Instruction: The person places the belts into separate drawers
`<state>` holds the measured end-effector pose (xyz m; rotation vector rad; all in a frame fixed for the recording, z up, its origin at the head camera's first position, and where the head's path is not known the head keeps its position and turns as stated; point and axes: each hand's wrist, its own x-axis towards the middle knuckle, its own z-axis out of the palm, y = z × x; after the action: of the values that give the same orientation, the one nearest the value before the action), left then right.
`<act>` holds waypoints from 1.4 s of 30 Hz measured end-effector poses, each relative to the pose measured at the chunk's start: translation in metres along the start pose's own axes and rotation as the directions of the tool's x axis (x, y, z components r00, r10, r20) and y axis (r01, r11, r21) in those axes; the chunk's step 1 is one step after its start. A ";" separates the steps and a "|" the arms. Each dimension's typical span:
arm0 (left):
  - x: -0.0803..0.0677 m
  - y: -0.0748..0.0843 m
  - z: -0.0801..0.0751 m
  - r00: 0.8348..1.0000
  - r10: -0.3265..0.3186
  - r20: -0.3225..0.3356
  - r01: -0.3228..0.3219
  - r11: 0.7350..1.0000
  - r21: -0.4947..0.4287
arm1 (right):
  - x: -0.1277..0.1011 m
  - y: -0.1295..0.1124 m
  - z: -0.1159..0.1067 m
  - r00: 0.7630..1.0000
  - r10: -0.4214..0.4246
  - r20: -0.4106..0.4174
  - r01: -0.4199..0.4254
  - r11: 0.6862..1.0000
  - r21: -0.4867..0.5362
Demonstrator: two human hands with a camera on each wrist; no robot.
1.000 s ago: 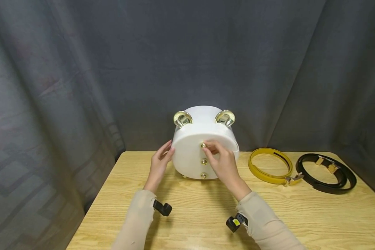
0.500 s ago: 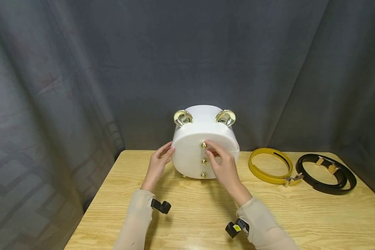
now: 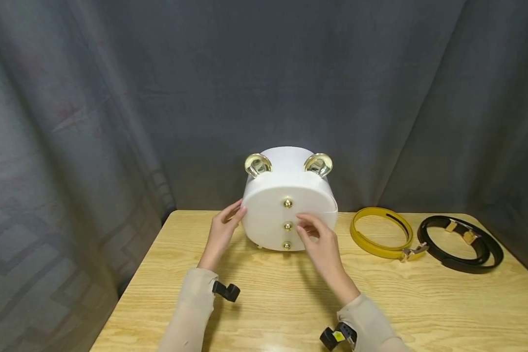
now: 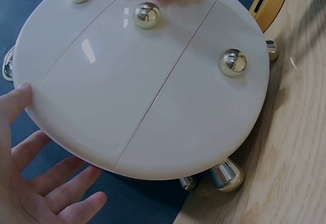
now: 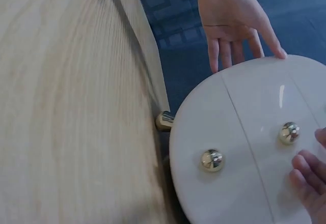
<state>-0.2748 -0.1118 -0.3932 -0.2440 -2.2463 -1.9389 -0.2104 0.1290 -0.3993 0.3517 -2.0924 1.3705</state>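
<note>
Two hands at a white round box (image 3: 286, 205) standing on the far middle of the wooden table (image 3: 264, 303).

The left hand (image 3: 223, 230) is resting straight fingers against the box's left edge, gripping nothing. The right hand (image 3: 319, 242) is hovering at the near face, fingers loosely bent and holding nothing, fingertips just right of the middle gold knob (image 3: 287, 226). A yellow belt (image 3: 380, 234) and a black belt (image 3: 459, 244) are lying to the right.

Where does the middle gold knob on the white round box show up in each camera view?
Head: middle gold knob, centre of the box's round face, just left of the right hand.
Left wrist: near top centre.
Right wrist: far right.
Shared landmark: the lowest knob.
</note>
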 end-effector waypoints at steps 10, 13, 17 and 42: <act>-0.003 -0.001 0.004 0.999 -0.021 -0.035 0.020 1.000 -0.016 | -0.008 0.003 0.001 0.966 0.232 0.114 -0.245 0.962 0.122; -0.003 -0.001 0.003 0.999 -0.023 -0.048 0.022 1.000 -0.013 | -0.007 0.004 0.004 0.957 0.250 0.149 -0.274 0.946 0.173; -0.002 -0.001 0.001 0.998 -0.029 -0.054 0.029 1.000 -0.003 | -0.006 0.005 0.008 0.952 0.246 0.180 -0.281 0.937 0.205; -0.004 0.002 0.009 0.996 -0.003 -0.094 0.001 1.000 -0.024 | 0.004 0.006 0.019 0.996 0.075 0.055 -0.076 0.997 0.017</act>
<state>-0.2700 -0.1030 -0.3931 -0.1496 -2.1657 -1.9374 -0.2226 0.1150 -0.4065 0.3233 -2.1577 1.4408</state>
